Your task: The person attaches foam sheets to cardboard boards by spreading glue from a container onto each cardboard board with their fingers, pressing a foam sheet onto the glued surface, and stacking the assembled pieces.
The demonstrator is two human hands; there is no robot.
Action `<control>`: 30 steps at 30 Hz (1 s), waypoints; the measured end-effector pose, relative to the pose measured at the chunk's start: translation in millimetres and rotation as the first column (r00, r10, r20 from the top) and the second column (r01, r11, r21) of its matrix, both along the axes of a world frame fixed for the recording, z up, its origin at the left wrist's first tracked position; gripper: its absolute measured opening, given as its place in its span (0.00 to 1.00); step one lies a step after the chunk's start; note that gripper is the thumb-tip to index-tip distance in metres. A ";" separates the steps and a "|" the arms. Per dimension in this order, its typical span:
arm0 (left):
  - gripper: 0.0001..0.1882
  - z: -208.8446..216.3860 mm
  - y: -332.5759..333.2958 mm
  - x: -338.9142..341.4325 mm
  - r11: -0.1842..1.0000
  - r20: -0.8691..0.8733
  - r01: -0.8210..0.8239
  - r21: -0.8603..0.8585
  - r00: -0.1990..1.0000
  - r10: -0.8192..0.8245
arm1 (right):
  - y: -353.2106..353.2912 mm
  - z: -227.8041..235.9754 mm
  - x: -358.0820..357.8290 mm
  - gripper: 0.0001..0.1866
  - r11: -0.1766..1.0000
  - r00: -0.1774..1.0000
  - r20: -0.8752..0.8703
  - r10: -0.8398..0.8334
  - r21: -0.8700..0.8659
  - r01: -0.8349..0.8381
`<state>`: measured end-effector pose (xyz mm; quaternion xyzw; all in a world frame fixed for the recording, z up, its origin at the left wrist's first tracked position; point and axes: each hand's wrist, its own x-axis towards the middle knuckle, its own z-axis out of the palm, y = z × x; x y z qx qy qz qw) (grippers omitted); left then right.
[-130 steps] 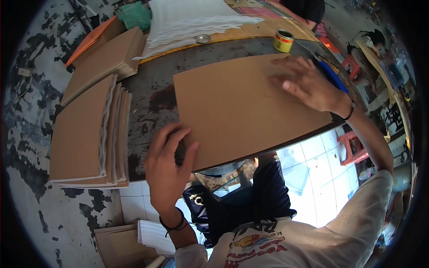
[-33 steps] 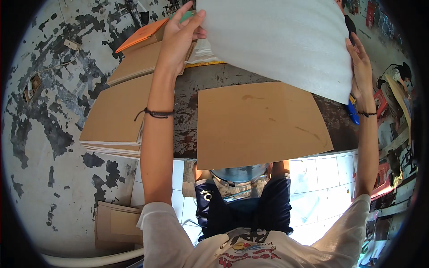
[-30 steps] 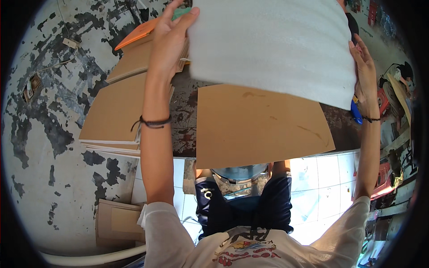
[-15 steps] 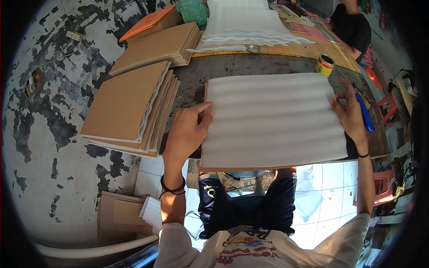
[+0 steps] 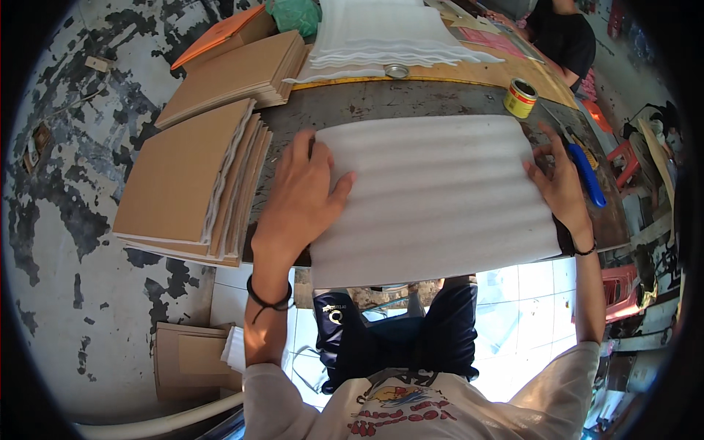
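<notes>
A ribbed white foam sheet (image 5: 433,198) lies flat in front of me, its near edge reaching past the table's edge above my lap. At its left edge rests my left hand (image 5: 304,187), open, fingers curved at the rim and the thumb apart over the foam. My right hand (image 5: 559,187) is at the opposite edge, also open, with the thumb side touching the foam and the other fingers spread beyond it. Close to that hand lies a blue-handled tool (image 5: 587,176). Anything under the foam is hidden.
Stacked cardboard and foam (image 5: 187,176) stands at the left, another cardboard stack (image 5: 235,77) behind it. White foam sheets (image 5: 381,29) are piled at the far side. A yellow can (image 5: 521,99) and a round lid (image 5: 396,71) sit beyond my sheet. Another person (image 5: 563,40) is at the far right.
My left hand has slid farther along the sheet's left edge, its fingers now nearer the far corner. The cardboard that showed beneath the foam's edge is now covered. The whole view has shifted slightly.
</notes>
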<state>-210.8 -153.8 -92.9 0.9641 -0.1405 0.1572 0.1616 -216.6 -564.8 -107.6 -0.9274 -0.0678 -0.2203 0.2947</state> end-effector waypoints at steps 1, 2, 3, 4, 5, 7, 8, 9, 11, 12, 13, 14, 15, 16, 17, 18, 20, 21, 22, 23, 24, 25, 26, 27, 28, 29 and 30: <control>0.29 -2.4 -3.0 7.1 0.999 0.047 0.035 0.029 0.998 -0.036 | 0.1 -0.8 0.1 0.38 1.000 1.000 0.007 0.012 0.001 -0.012; 0.29 -2.6 -4.9 9.5 0.999 0.045 0.042 0.023 0.998 -0.043 | 0.3 -0.4 -1.0 0.38 1.000 1.000 0.015 0.025 0.003 -0.025; 0.32 -1.3 -6.7 12.6 0.997 0.004 0.076 -0.002 0.997 -0.076 | 0.9 0.5 -2.2 0.38 1.000 1.000 -0.012 0.014 0.017 -0.013; 0.36 -1.1 -8.2 15.2 0.994 -0.036 0.109 -0.028 0.993 -0.110 | 0.0 1.3 -3.2 0.38 1.000 1.000 -0.011 0.007 0.013 -0.007; 0.36 -2.4 -9.7 17.8 0.993 -0.034 0.115 -0.032 0.993 -0.116 | -0.9 2.4 -4.1 0.38 1.000 1.000 -0.022 0.016 0.003 -0.016; 0.40 -5.3 -7.5 16.7 0.990 -0.216 0.129 0.062 0.970 -0.113 | 2.5 8.6 -7.0 0.38 0.999 0.999 -0.035 0.040 -0.002 -0.040; 0.40 -7.6 -6.3 15.5 0.990 -0.217 0.124 0.062 0.970 -0.107 | 4.1 19.9 -11.6 0.38 0.997 0.996 -0.091 0.002 -0.078 -0.009; 0.41 -10.7 -5.9 16.2 0.990 -0.208 0.131 0.057 0.971 -0.117 | 5.9 29.0 -11.5 0.38 0.988 0.990 -0.139 -0.036 -0.152 0.014; 0.42 -13.6 -9.2 17.6 0.989 -0.200 0.137 0.052 0.972 -0.124 | 18.0 46.8 -3.7 0.38 0.976 0.998 -0.012 0.064 -0.207 -0.065; 0.40 -14.5 -10.1 15.8 0.991 -0.177 0.120 0.067 0.978 -0.106 | 29.3 50.7 3.7 0.38 0.955 0.981 0.102 0.168 -0.263 -0.136; 0.39 -14.4 -13.5 15.4 0.990 -0.148 0.124 0.073 0.983 -0.112 | 41.9 58.3 10.7 0.38 0.921 0.948 0.149 0.282 -0.318 -0.225; 0.39 -15.4 -12.8 13.8 0.989 -0.154 0.121 0.083 0.982 -0.107 | 60.5 57.2 19.0 0.37 0.869 0.913 0.124 0.388 -0.378 -0.318; 0.39 -18.0 -9.8 14.3 0.991 -0.163 0.117 0.066 0.981 -0.104 | 82.6 51.6 28.0 0.37 0.802 0.865 0.095 0.493 -0.434 -0.410; 0.40 -19.6 -8.2 16.8 0.992 -0.168 0.119 0.044 0.980 -0.111 | 103.1 47.2 32.3 0.37 0.770 0.848 -0.021 0.530 -0.407 -0.491; 0.40 -18.6 -7.0 17.5 0.992 -0.167 0.115 0.047 0.980 -0.106 | 121.5 43.6 35.5 0.38 0.733 0.814 -0.134 0.565 -0.372 -0.569; 0.41 -19.2 -7.1 18.6 0.991 -0.167 0.127 0.047 0.979 -0.117 | 136.0 37.9 38.8 0.39 0.708 0.805 -0.151 0.574 -0.403 -0.580; 0.43 -19.6 -10.3 17.5 0.989 -0.171 0.141 0.046 0.976 -0.131 | 157.8 28.4 41.1 0.40 0.684 0.797 -0.170 0.580 -0.431 -0.589; 0.42 -21.7 -9.7 17.4 0.987 -0.136 0.152 0.055 0.980 -0.144 | 169.6 23.1 44.7 0.41 0.662 0.765 -0.165 0.623 -0.409 -0.628; 0.40 -24.4 -8.2 18.6 0.984 -0.102 0.166 0.065 0.982 -0.159 | 179.2 16.4 48.9 0.42 0.641 0.733 -0.158 0.662 -0.386 -0.663; 0.40 -27.5 -7.0 20.8 0.984 -0.111 0.169 0.066 0.981 -0.161 | 185.9 7.7 53.9 0.42 0.643 0.732 -0.164 0.661 -0.379 -0.665; 0.39 -30.5 -4.7 23.8 0.982 -0.093 0.180 0.060 0.980 -0.173 | 193.4 1.4 58.5 0.42 0.638 0.703 -0.162 0.692 -0.317 -0.701; 0.37 -32.8 -3.3 24.7 0.980 -0.076 0.193 0.054 0.979 -0.189 | 197.6 -4.0 61.0 0.43 0.631 0.676 -0.159 0.720 -0.255 -0.733; 0.37 -33.9 -1.4 23.7 0.978 -0.088 0.201 0.051 0.977 -0.196 | 198.6 -9.2 61.8 0.43 0.637 0.679 -0.168 0.715 -0.246 -0.731; 0.35 -30.9 -2.9 23.0 0.979 -0.082 0.190 0.077 0.980 -0.183 | 196.5 -9.6 61.5 0.44 0.641 0.693 -0.151 0.705 -0.282 -0.714; 0.34 -28.3 -4.8 22.7 0.978 -0.075 0.181 0.102 0.982 -0.174 | 192.1 -10.3 59.9 0.45 0.647 0.708 -0.135 0.693 -0.318 -0.693; 0.34 -27.8 -6.9 21.3 0.976 -0.088 0.199 0.090 0.978 -0.191 | 185.8 -11.7 56.5 0.45 0.655 0.718 -0.153 0.679 -0.314 -0.687; 0.33 -27.9 -11.2 23.3 0.978 -0.115 0.178 0.109 0.980 -0.165 | 175.8 -12.3 52.6 0.46 0.668 0.746 -0.132 0.653 -0.363 -0.649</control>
